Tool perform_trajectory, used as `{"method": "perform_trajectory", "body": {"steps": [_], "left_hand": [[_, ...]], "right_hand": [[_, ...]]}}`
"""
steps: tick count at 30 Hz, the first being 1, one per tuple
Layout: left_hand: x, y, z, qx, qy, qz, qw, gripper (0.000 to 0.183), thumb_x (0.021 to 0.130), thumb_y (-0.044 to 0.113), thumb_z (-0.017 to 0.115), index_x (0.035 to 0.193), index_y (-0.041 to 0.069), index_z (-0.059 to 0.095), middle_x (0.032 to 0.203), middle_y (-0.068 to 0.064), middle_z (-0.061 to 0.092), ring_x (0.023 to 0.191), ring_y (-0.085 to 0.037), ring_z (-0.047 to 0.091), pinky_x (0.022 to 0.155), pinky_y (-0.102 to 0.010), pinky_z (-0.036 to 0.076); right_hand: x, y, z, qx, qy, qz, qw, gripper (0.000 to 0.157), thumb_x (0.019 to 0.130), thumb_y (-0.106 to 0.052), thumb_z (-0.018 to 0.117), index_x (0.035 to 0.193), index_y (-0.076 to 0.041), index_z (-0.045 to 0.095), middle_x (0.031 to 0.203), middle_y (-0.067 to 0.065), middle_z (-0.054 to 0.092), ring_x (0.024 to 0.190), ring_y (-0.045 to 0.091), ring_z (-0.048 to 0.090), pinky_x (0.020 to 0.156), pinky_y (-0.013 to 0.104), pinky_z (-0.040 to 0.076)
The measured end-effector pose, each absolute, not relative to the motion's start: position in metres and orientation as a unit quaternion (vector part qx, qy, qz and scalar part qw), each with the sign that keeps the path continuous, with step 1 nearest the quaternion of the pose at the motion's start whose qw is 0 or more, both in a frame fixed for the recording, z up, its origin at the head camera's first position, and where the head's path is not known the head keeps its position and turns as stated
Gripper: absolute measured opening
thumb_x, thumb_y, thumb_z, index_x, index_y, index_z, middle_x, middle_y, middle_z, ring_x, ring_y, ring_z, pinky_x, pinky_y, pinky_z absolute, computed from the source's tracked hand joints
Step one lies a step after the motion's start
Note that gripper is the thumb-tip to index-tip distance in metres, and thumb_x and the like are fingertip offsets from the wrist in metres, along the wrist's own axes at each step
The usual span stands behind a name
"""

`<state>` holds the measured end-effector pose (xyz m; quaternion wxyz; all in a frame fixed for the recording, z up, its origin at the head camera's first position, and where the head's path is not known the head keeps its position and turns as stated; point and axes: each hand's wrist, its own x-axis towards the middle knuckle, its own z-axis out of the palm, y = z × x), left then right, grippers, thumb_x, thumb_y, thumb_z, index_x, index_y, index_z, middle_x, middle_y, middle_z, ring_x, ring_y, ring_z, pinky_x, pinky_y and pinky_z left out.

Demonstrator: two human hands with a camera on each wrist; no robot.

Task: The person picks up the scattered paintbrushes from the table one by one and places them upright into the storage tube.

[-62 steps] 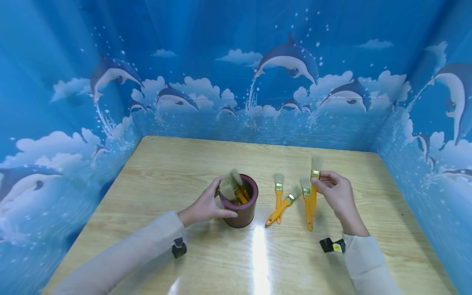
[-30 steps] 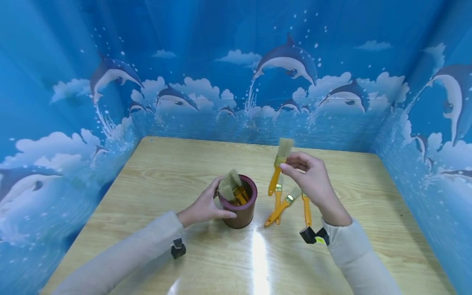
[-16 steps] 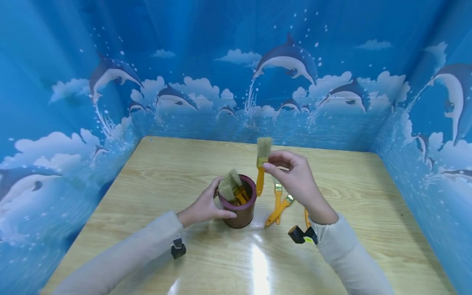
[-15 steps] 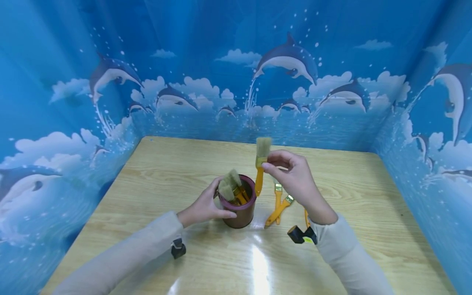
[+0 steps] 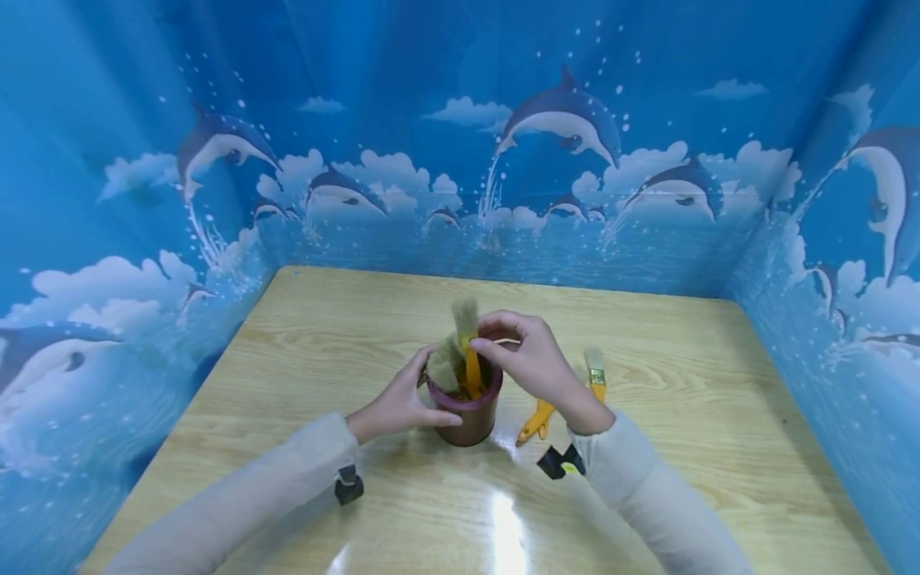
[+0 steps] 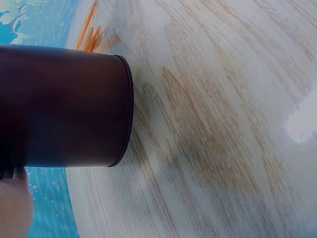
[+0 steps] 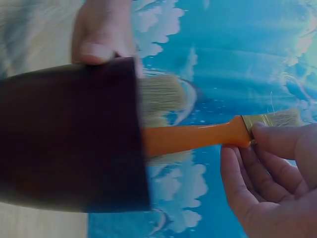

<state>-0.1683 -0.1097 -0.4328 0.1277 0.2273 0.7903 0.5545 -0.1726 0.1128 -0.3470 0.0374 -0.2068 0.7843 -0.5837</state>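
Note:
In the head view my left hand [image 5: 398, 406] grips the side of a dark brown-red round can [image 5: 469, 423], thumb along its front. Several paintbrushes [image 5: 444, 367] stand in the can, pale bristles up. My right hand [image 5: 528, 355] pinches another paintbrush [image 7: 198, 136] near its metal collar. This brush points bristles up, and its orange handle reaches down inside the can's rim in the right wrist view. The handle's lower end is hidden by the can wall. In the left wrist view the can [image 6: 64, 106] fills the left side, with part of my left hand [image 6: 15, 206] below it.
To the right of the can lie loose paintbrushes with orange handles, one brush [image 5: 535, 422] partly under my right forearm and another brush [image 5: 596, 371] farther right. The wooden table [image 5: 345, 319] is backed by a blue dolphin curtain [image 5: 402, 239].
My right hand has carried the paintbrush leftward from the right side of the table to over the can and lowered its handle into it. My left hand keeps its hold on the can.

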Motion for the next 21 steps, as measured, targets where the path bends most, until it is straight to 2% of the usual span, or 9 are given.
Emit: {"method": "perform_trajectory", "body": {"steps": [5, 12, 18, 21], "left_hand": [[-0.16, -0.108, -0.415, 0.233, 0.788, 0.555, 0.13, 0.095, 0.073, 0.012, 0.084, 0.148, 0.007, 0.025, 0.147, -0.011, 0.038, 0.134, -0.027, 0.039, 0.112, -0.048, 0.032], [-0.159, -0.107, -0.411, 0.229, 0.793, 0.551, 0.125, 0.095, 0.074, 0.013, 0.084, 0.148, 0.008, 0.025, 0.147, -0.011, 0.038, 0.134, -0.026, 0.039, 0.113, -0.048, 0.031], [-0.161, -0.108, -0.415, 0.238, 0.789, 0.553, 0.127, 0.096, 0.074, 0.011, 0.084, 0.149, 0.007, 0.024, 0.147, -0.011, 0.037, 0.134, -0.026, 0.039, 0.112, -0.048, 0.032], [-0.166, -0.109, -0.427, 0.233, 0.791, 0.552, 0.125, 0.099, 0.073, 0.012, 0.085, 0.15, 0.01, 0.022, 0.149, -0.009, 0.036, 0.135, -0.025, 0.038, 0.113, -0.047, 0.031]], "right_hand": [[-0.176, 0.108, -0.361, -0.213, 0.793, -0.569, 0.054, 0.021, 0.092, -0.014, 0.066, 0.111, -0.006, 0.068, 0.107, 0.009, 0.068, 0.096, 0.02, 0.066, 0.079, 0.029, 0.058], [-0.178, 0.105, -0.372, -0.218, 0.812, -0.539, 0.048, 0.018, 0.091, -0.011, 0.066, 0.108, -0.006, 0.069, 0.102, 0.007, 0.069, 0.091, 0.018, 0.066, 0.077, 0.027, 0.058], [-0.179, 0.112, -0.377, -0.207, 0.808, -0.55, 0.048, 0.024, 0.092, -0.016, 0.065, 0.114, -0.006, 0.067, 0.111, 0.009, 0.067, 0.101, 0.021, 0.065, 0.083, 0.028, 0.057], [-0.181, 0.123, -0.379, -0.181, 0.801, -0.57, 0.041, 0.027, 0.093, -0.02, 0.065, 0.116, -0.007, 0.066, 0.115, 0.013, 0.066, 0.104, 0.023, 0.064, 0.084, 0.03, 0.056]]}}
